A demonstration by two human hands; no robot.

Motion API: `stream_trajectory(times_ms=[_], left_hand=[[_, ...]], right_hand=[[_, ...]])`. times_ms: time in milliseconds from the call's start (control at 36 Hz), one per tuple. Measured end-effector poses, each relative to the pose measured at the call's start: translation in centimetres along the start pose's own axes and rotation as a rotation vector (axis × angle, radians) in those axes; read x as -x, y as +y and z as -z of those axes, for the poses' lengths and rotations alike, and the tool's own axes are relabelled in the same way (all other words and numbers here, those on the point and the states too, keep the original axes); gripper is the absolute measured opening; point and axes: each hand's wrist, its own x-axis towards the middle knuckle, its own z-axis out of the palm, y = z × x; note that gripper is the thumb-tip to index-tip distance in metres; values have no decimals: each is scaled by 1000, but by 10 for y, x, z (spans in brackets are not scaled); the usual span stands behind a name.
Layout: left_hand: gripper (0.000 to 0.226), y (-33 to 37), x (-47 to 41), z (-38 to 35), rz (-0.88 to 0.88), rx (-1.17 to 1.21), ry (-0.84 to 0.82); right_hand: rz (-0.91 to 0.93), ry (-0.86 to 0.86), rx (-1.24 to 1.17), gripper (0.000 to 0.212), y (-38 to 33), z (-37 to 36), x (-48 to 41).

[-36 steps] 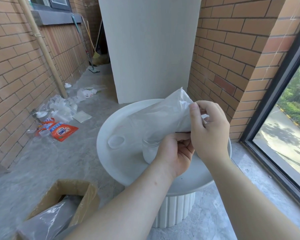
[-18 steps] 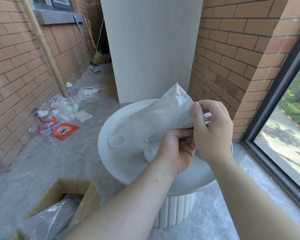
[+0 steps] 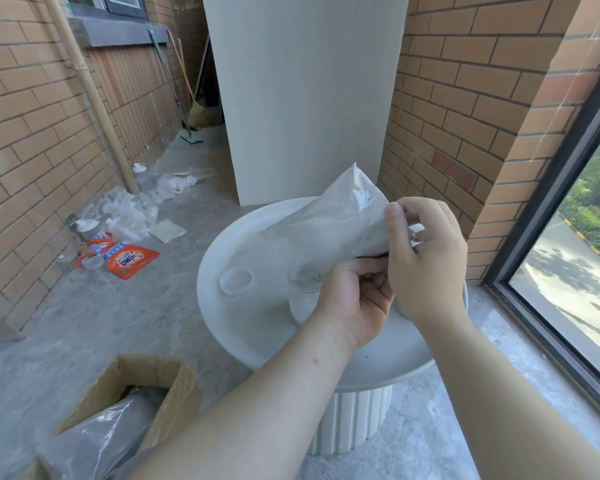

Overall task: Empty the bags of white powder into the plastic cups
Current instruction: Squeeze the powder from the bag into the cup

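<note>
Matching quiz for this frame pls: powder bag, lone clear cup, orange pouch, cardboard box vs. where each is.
1 powder bag
2 lone clear cup
3 orange pouch
4 cardboard box

A on the floor by the brick wall
B gripped by left hand and right hand
C on the floor, lower left, plastic bag inside
D standing on the table

Pairs: 1-B, 2-D, 3-A, 4-C

Bright daylight from the window [image 3: 568,237] at right, soft shadows, wide-angle edge bending.
</note>
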Motion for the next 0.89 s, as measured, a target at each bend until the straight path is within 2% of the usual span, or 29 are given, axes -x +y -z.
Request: stream_trajectory(times_ms=[889], left_hand=[[32, -1, 1, 0, 6, -7, 7]], right_hand=[[18, 1, 7, 12, -1, 1, 1]])
